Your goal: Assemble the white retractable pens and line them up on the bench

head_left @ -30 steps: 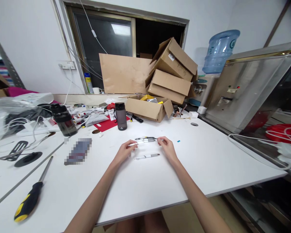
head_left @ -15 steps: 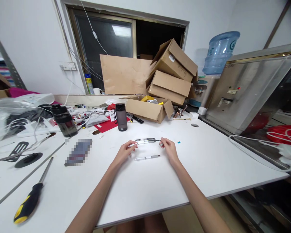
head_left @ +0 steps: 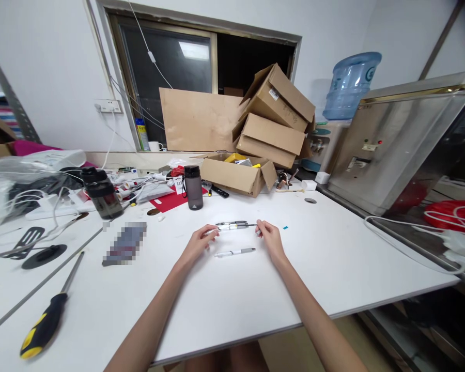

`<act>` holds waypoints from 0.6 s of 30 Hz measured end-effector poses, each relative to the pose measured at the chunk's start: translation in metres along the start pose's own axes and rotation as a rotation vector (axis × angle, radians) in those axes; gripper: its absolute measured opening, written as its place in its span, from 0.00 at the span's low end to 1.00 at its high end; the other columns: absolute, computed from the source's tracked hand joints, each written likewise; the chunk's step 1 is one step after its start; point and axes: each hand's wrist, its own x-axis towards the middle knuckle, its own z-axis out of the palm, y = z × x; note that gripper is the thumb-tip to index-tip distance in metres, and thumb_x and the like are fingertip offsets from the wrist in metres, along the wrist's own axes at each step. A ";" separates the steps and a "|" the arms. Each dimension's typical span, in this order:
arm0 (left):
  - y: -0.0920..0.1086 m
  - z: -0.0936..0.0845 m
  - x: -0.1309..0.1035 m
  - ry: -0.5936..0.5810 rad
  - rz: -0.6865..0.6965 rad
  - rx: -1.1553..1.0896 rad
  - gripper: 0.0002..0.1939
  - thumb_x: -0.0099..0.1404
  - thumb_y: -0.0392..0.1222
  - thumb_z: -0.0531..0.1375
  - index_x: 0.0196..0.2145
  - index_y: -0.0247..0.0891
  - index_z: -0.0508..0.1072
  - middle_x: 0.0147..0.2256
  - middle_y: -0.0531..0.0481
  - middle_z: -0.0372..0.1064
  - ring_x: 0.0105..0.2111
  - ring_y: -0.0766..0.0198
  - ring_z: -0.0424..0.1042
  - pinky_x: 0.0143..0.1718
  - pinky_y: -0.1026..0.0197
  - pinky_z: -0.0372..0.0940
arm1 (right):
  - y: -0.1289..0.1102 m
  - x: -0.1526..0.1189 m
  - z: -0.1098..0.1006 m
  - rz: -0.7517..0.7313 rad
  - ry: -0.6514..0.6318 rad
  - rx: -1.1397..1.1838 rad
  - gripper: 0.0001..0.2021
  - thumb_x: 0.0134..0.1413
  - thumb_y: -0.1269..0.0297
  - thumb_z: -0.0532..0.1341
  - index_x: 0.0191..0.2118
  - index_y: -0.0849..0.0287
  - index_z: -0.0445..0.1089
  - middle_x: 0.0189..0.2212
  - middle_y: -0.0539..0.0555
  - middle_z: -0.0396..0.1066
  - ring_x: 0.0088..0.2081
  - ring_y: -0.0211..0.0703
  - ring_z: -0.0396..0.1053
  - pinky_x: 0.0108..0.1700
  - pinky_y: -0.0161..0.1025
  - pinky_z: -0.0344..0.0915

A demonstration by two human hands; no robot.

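Both my hands are held over the white table. Fingers of my left hand (head_left: 200,243) are closed on one end of a white and grey pen (head_left: 228,227). From its right end runs a thin dark rod, which looks like a pen refill (head_left: 251,225). The fingertips of my right hand (head_left: 270,238) pinch that rod's far end; a small grey piece shows under them, too small to name. Just behind lies a darker pen (head_left: 238,222), partly overlapped by the held one. Nearer to me, a second white and grey pen (head_left: 234,252) rests between my hands.
A dark bottle (head_left: 194,188) and an open cardboard box (head_left: 232,175) stand behind my hands. To the left lie a screwdriver (head_left: 48,320), a blurred-out flat item (head_left: 124,244) and another bottle (head_left: 102,194). A small blue scrap (head_left: 285,228) is right of my right hand.
Almost nothing differs. The view has shifted very slightly; both hands keep their hold and the pens keep their places.
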 end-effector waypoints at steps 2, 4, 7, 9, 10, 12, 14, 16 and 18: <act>0.000 0.000 0.000 -0.002 -0.005 0.001 0.22 0.62 0.59 0.62 0.43 0.39 0.77 0.42 0.44 0.74 0.38 0.57 0.73 0.25 0.66 0.63 | 0.001 0.000 0.000 -0.003 -0.002 -0.007 0.24 0.54 0.40 0.61 0.22 0.57 0.69 0.22 0.52 0.68 0.26 0.42 0.63 0.34 0.39 0.63; 0.000 -0.001 0.001 -0.006 -0.005 -0.002 0.22 0.62 0.59 0.62 0.43 0.39 0.77 0.43 0.44 0.74 0.38 0.57 0.73 0.26 0.66 0.63 | 0.003 0.001 0.000 -0.005 -0.014 0.002 0.23 0.55 0.41 0.61 0.23 0.57 0.70 0.23 0.52 0.69 0.27 0.42 0.64 0.34 0.39 0.63; 0.001 0.000 0.000 0.006 -0.008 -0.003 0.22 0.61 0.59 0.63 0.42 0.38 0.78 0.42 0.44 0.74 0.38 0.57 0.73 0.26 0.65 0.64 | 0.007 0.002 0.000 -0.015 -0.027 0.011 0.21 0.53 0.42 0.63 0.26 0.57 0.72 0.24 0.52 0.70 0.28 0.43 0.65 0.35 0.40 0.63; 0.002 0.000 0.000 0.028 -0.023 0.001 0.23 0.60 0.60 0.63 0.42 0.38 0.78 0.41 0.44 0.74 0.37 0.57 0.72 0.26 0.65 0.64 | 0.009 0.004 0.001 -0.020 -0.025 -0.002 0.20 0.52 0.43 0.64 0.28 0.57 0.74 0.25 0.52 0.71 0.29 0.44 0.66 0.36 0.40 0.64; 0.003 0.001 0.000 0.038 -0.031 0.001 0.23 0.59 0.60 0.64 0.41 0.38 0.79 0.41 0.44 0.74 0.37 0.57 0.72 0.26 0.65 0.64 | 0.010 0.004 0.001 -0.021 -0.020 -0.010 0.20 0.51 0.42 0.64 0.30 0.57 0.74 0.25 0.52 0.71 0.29 0.44 0.67 0.36 0.40 0.65; 0.004 0.001 -0.001 0.047 -0.040 0.003 0.24 0.58 0.61 0.64 0.42 0.38 0.79 0.41 0.44 0.74 0.37 0.57 0.72 0.26 0.65 0.64 | 0.011 0.004 0.001 -0.017 -0.010 -0.018 0.20 0.49 0.43 0.65 0.32 0.57 0.75 0.26 0.52 0.73 0.29 0.45 0.67 0.36 0.41 0.66; 0.005 0.001 -0.001 0.047 -0.044 0.004 0.24 0.58 0.61 0.64 0.42 0.38 0.78 0.41 0.44 0.74 0.38 0.57 0.72 0.26 0.65 0.64 | 0.010 0.004 0.001 -0.016 -0.004 -0.023 0.20 0.49 0.43 0.66 0.34 0.57 0.75 0.28 0.53 0.74 0.29 0.45 0.68 0.36 0.41 0.67; 0.005 0.001 -0.001 0.043 -0.046 0.006 0.24 0.59 0.60 0.64 0.43 0.38 0.78 0.42 0.44 0.73 0.38 0.57 0.72 0.26 0.66 0.64 | 0.010 0.004 0.001 -0.021 -0.009 -0.027 0.19 0.49 0.44 0.66 0.35 0.57 0.76 0.30 0.54 0.74 0.30 0.45 0.68 0.35 0.41 0.67; 0.005 0.001 -0.001 0.042 -0.049 0.008 0.23 0.60 0.60 0.64 0.43 0.38 0.78 0.42 0.44 0.73 0.38 0.58 0.72 0.26 0.66 0.64 | 0.010 0.003 0.000 -0.029 -0.018 -0.029 0.19 0.50 0.45 0.65 0.36 0.57 0.76 0.32 0.55 0.75 0.31 0.45 0.68 0.35 0.40 0.67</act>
